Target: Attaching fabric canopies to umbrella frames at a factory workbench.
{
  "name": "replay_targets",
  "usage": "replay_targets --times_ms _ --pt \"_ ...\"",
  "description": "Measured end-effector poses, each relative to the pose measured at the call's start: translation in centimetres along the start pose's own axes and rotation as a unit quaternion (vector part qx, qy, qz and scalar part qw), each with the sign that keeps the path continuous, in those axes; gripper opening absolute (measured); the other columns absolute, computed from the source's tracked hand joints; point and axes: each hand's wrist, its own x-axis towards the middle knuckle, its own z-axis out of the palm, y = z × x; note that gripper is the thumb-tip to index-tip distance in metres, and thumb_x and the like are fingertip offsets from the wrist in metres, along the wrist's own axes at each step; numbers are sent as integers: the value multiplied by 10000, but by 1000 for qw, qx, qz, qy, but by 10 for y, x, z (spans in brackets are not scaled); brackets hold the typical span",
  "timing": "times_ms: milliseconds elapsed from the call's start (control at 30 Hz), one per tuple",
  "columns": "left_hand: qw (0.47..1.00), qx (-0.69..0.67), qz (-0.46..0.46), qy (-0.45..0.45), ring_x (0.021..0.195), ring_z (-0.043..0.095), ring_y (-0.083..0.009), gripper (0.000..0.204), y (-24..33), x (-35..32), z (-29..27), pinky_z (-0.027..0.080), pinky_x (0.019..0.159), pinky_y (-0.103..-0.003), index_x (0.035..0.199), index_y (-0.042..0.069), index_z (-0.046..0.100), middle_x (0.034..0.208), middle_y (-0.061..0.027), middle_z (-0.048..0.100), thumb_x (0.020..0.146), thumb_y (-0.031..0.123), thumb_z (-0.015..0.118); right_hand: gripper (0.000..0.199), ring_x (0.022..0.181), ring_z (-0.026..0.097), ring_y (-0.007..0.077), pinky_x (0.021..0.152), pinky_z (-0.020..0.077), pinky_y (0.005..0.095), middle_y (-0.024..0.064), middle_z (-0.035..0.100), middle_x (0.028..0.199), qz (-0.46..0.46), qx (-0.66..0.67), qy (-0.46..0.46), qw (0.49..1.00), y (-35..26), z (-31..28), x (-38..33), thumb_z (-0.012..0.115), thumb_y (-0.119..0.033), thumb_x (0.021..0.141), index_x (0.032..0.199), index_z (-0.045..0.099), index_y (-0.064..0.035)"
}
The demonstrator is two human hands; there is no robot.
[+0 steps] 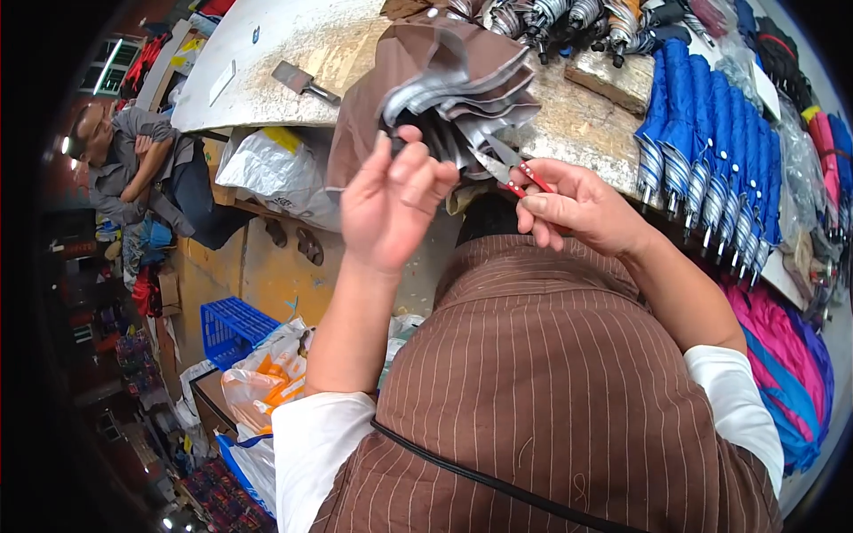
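A brown umbrella [355, 124] with pale striped edges lies in loose folds over the near edge of the worktable, its gathered rim turned toward me. My left hand [395, 200] is raised in front of these folds, slightly blurred, with its fingers curled in. Whatever its fingertips may pinch is too small or hidden to make out. In my right hand [577, 204] is a pair of small red-handled scissors [533, 178]. Their metal blades point up and left, close to the umbrella's rim, and stand slightly apart.
Folded blue umbrellas [711, 133] lie in a row at the right, with more umbrellas [569, 18] along the back. A scraper-like tool [304, 82] rests on the worktable [240, 44]. A blue crate [233, 329] and plastic bags [271, 373] stand at lower left. Another person [142, 169] sits at far left.
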Motion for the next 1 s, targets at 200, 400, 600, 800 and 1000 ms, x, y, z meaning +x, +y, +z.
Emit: replay_targets --times_ms 200,400,600,800,1000 --pt "1000 -1 -12 3 609 452 -146 261 -14 -5 -21 400 895 -360 1090 27 479 717 -26 448 1012 233 338 356 641 491 61 528 398 183 28 586 870 -80 -169 119 975 1 -9 10 502 -220 962 1252 483 -15" --pt "1000 1 -18 4 619 462 -147 269 -15 -7 -22 402 890 -358 1101 31 484 738 -32 479 1011 241 344 372 648 464 49 541 388 191 -4 595 869 -185 -330 196 905 23 -29 29 515 -260 958 1231 553 -11" --pt "1000 5 -21 21 619 460 -146 264 -22 -13 -26 402 878 -355 1105 40 479 740 -34 486 1012 247 345 457 628 487 78 569 422 241 -27 628 842 -22 -209 180 961 -3 -13 30 618 -345 895 1199 591 -4" --pt "1000 -3 -26 18 608 454 -144 270 -20 -14 -26 407 844 -349 1096 42 479 735 -35 490 1014 257 339 454 658 553 110 629 461 262 8 661 852 15 -339 53 939 -13 -16 30 688 -325 838 1142 622 7" --pt "999 -1 -24 21 587 446 -139 282 -17 -18 -28 413 818 -339 1090 37 480 734 -35 495 1017 264 329 403 747 603 103 674 476 253 69 687 878 7 -534 -39 844 -30 -6 5 699 -268 827 1104 636 18"
